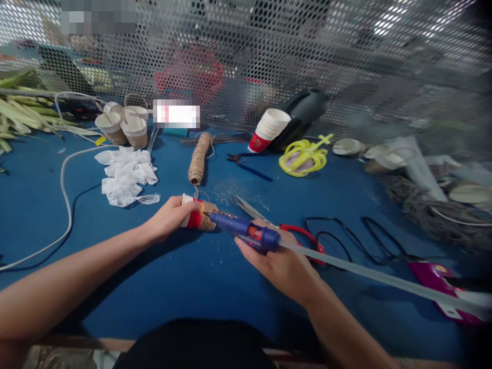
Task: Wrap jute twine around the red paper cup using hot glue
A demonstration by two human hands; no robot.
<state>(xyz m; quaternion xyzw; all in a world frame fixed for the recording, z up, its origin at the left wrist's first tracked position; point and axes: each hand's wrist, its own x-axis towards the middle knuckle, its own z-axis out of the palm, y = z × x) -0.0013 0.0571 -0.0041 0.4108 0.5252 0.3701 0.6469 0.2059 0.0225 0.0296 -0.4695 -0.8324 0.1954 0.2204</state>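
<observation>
My left hand point(175, 214) grips a red and white paper cup point(195, 219) lying on its side, its base end partly wrapped in brown twine. In my right hand point(282, 264) is a blue hot glue gun point(246, 229), a long translucent glue stick point(357, 270) trailing out of its back. The gun's nozzle meets or nearly meets the twine-wrapped part of the cup; I cannot tell which. A strand of twine runs from the cup toward a twine roll point(200, 158) just behind it. Partly under my right hand lie scissors point(303, 230) with red handles.
Twine-covered cups point(134, 130) with handles and white lace point(128, 177) sit at the left. Pliers point(251, 166), stacked paper cups point(269, 128) and a yellow crown-shaped piece point(303, 158) lie farther back. Cables point(338, 225) and a purple object point(442, 287) are at the right. Perforated metal point(230, 66) bounds the table.
</observation>
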